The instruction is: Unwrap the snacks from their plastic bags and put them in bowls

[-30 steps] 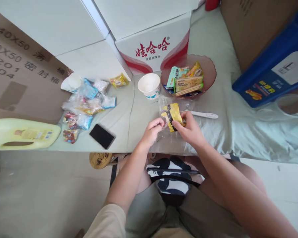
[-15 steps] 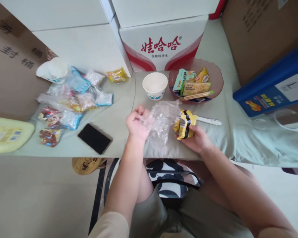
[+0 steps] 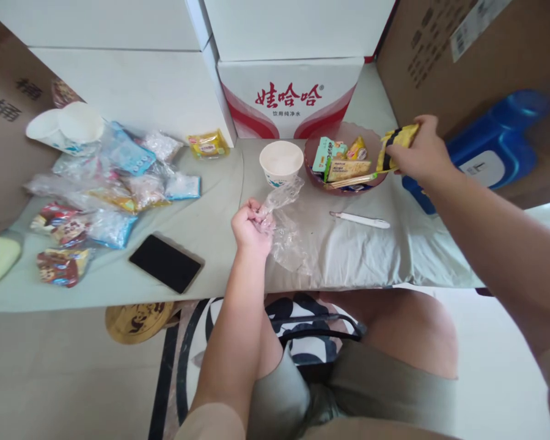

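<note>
Near the front edge of the tabletop (image 3: 220, 269), in the head view, the left forearm reaches straight forward and the left hand (image 3: 253, 229) is raised in a loose fist. Its fingers are curled together on a clear wrapper (image 3: 289, 241), which trails to the right, just in front of the cup (image 3: 282, 175).

The right arm stretches out past the right part of the front edge and bends inward, so the right hand (image 3: 424, 150) points left, toward the bowl (image 3: 341, 131). Its fingers are clamped on a striped packet (image 3: 396, 146), thumb on the near face. The packet overlaps the bowl's right rim; whether they touch, I cannot tell.

Between bowl and front edge lies a white knife (image 3: 362, 220). The phone (image 3: 165, 263) lies close to the front edge, left of the left hand.
</note>
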Motion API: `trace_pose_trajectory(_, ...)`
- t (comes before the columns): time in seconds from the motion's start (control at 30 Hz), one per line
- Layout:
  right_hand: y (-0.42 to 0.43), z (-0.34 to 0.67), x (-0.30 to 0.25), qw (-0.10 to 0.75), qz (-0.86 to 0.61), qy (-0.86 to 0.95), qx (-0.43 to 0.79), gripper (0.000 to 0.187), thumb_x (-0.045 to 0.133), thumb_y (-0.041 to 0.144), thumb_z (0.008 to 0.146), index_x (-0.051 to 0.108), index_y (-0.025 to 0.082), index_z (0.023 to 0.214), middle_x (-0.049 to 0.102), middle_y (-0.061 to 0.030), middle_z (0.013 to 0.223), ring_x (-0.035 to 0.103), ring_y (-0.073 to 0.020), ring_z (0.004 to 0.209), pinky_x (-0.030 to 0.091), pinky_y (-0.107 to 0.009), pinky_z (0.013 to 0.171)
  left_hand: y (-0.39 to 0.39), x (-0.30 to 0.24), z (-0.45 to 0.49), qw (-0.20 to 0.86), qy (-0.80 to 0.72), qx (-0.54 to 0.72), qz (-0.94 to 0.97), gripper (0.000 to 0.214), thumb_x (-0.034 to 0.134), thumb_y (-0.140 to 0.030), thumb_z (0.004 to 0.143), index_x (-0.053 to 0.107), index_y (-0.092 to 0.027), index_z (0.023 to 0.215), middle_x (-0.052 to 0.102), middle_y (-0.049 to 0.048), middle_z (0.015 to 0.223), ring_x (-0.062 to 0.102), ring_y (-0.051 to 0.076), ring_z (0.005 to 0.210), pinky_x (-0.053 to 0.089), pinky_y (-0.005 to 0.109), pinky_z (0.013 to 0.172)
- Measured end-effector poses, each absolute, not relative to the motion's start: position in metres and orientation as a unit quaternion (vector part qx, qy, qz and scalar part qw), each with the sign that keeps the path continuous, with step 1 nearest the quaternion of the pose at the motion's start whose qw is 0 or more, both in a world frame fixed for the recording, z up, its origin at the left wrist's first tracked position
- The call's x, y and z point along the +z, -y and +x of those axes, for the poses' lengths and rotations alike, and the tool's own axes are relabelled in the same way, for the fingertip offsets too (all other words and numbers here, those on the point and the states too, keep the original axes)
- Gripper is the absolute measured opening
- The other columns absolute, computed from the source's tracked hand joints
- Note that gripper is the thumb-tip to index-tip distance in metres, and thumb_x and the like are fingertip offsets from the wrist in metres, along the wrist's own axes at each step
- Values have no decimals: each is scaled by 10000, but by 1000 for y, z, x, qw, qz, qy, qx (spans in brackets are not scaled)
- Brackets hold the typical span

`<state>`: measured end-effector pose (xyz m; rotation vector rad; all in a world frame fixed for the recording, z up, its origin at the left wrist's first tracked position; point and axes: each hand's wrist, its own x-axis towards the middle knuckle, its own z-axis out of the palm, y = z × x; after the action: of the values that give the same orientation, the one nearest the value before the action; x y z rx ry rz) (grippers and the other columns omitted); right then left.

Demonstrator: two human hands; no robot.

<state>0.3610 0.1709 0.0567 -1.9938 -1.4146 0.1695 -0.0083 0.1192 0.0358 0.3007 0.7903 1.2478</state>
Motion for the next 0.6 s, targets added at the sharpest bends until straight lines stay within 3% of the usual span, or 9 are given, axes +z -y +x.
trace_pose_trajectory(0.1,-187,355,54,237,-819,519,61,549,812,465,726,584,237,1170,666,-163,1233,611,-475,1259,447,-675,1028,-119,37,-1,739,-350,560,133,196,446,-147,475,274,-199,554,213,-49,489,247,68,358,204,193,374)
trace_pose_trajectory(0.2,-196,341,44,186,-799,565,92,517,806,573,696,633,303,1100,570,-133,1448,399,-502,1454,256,-787,1176,-118,38,6,747,-346,551,134,175,444,-140,479,293,-195,548,221,-47,487,247,70,352,193,195,375)
trace_pose_trajectory(0.3,-203,333,44,167,-804,555,134,538,684,672,770,660,261,1114,497,-118,1552,236,-480,1544,19,-818,1216,-117,39,7,757,-334,544,138,165,444,-133,482,300,-192,537,225,-44,486,249,72,349,181,200,378)
trace_pose_trajectory(0.37,-197,330,53,206,-801,548,128,414,624,630,844,669,299,1088,549,-64,1504,238,-443,1552,-51,-806,1224,-115,40,4,776,-308,530,147,174,455,-126,518,298,-193,549,222,-49,493,242,68,354,204,199,391)
trace_pose_trajectory(0.43,-176,321,65,311,-760,564,87,239,577,540,911,668,366,1048,630,-25,1380,327,-373,1518,25,-732,1277,-112,43,0,806,-263,505,160,184,484,-141,584,310,-200,574,212,-61,501,212,64,362,241,204,406)
trace_pose_trajectory(0.5,-139,304,67,440,-681,580,73,202,574,465,929,662,348,1069,675,-52,1257,506,-315,1371,252,-631,1266,-108,44,-4,833,-220,477,174,206,530,-203,649,330,-210,600,188,-74,499,157,62,368,245,216,403)
trace_pose_trajectory(0.57,-94,278,54,527,-624,549,175,241,627,454,893,662,278,1054,705,-77,1123,644,-280,1146,444,-564,1132,-104,42,-5,839,-206,472,176,257,572,-298,700,342,-219,617,161,-82,489,98,62,377,213,228,388)
trace_pose_trajectory(0.6,-72,262,41,553,-593,526,258,327,652,480,878,647,268,1126,708,-82,1149,660,-265,1130,481,-528,1093,-101,40,-3,834,-212,479,174,288,582,-346,726,343,-222,625,152,-84,486,75,62,383,198,234,384)
